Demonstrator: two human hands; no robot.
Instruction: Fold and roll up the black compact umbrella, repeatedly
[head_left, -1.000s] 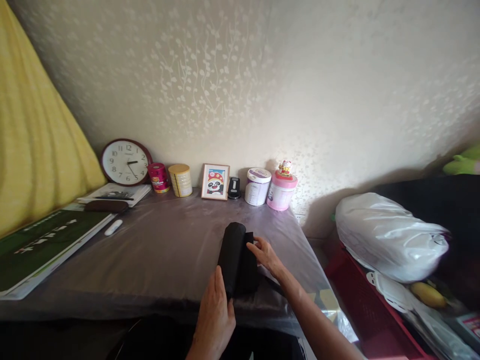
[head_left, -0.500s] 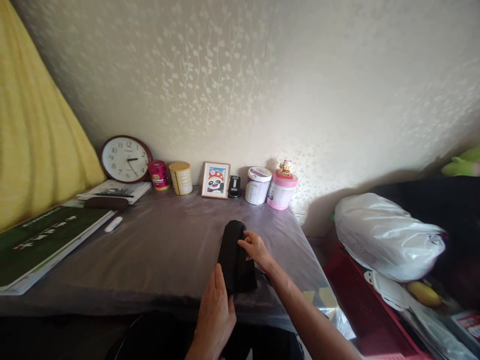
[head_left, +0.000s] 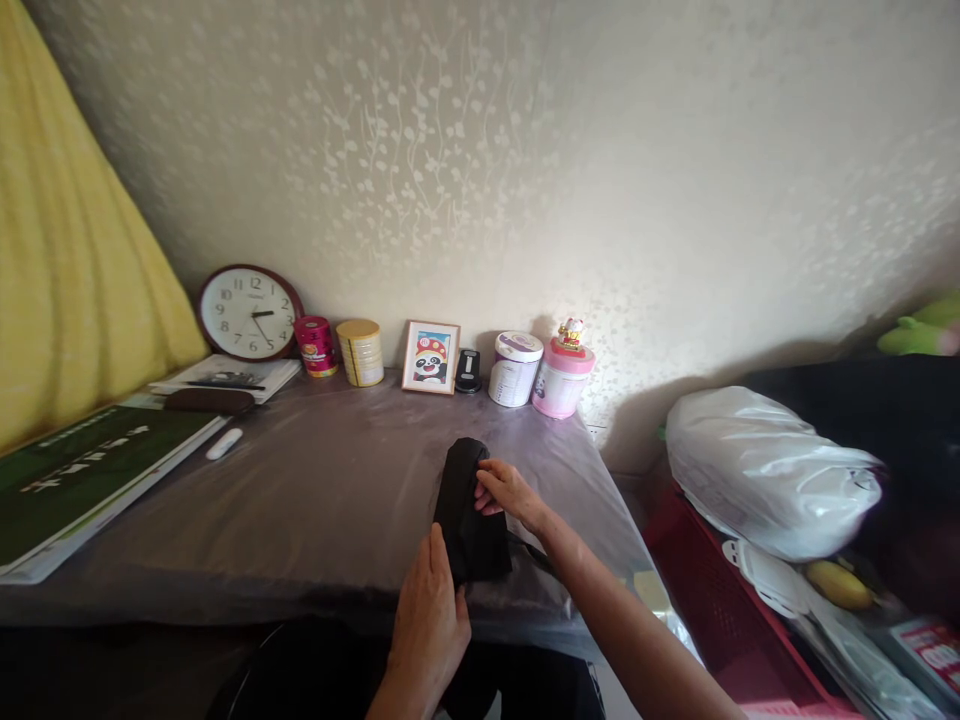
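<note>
A folded black fabric bundle (head_left: pixel 459 510), long and narrow, lies near the front edge of the table; its exact kind cannot be made out. A thin dark strap (head_left: pixel 534 552) runs from its right side under my right forearm. My left hand (head_left: pixel 433 605) grips the bundle's near left edge, thumb on the near end and fingers along the side. My right hand (head_left: pixel 506 492) is closed on the fabric at the upper right, fingertips curled in a pinch. Part of the bundle's right side is hidden behind that hand.
Along the wall stand a clock (head_left: pixel 249 312), a pink can (head_left: pixel 315 346), a yellow-lidded can (head_left: pixel 361 353), a framed panda picture (head_left: pixel 430 357) and two tubs (head_left: pixel 516 370). A green book (head_left: pixel 97 465) lies left. Right of the table are a red basket (head_left: pixel 720 590) and a white plastic bag (head_left: pixel 765 470).
My right fingers have curled in tighter and shifted slightly left over the bundle's upper right edge. The strap shows more clearly on the right. My left hand has kept its hold.
</note>
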